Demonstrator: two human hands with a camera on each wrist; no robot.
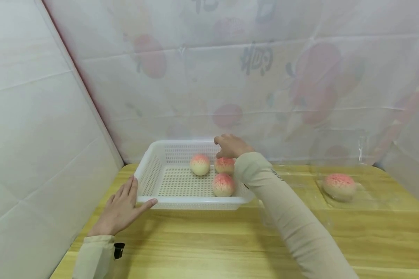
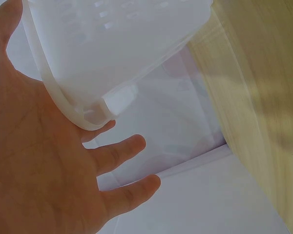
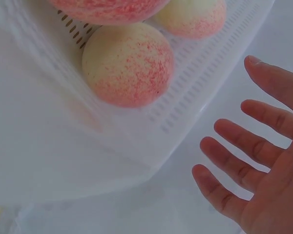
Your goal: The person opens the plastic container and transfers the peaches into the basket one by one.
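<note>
My right hand (image 1: 231, 146) hovers empty, fingers spread, over the far edge of the white basket (image 1: 150, 174), just above three peaches (image 1: 223, 184) lying inside. My left hand (image 1: 120, 209) rests flat against the basket's near left corner. A fourth peach (image 1: 339, 186) sits well apart on the wooden table (image 1: 195, 240).

Glossy perforated plastic basket (image 1: 150, 176) on smooth wood-grain table (image 1: 202, 240).

White perforated basket (image 1: 150, 176) upright on table; three pink-blushed peaches (image 1: 223, 184) inside.
</note>
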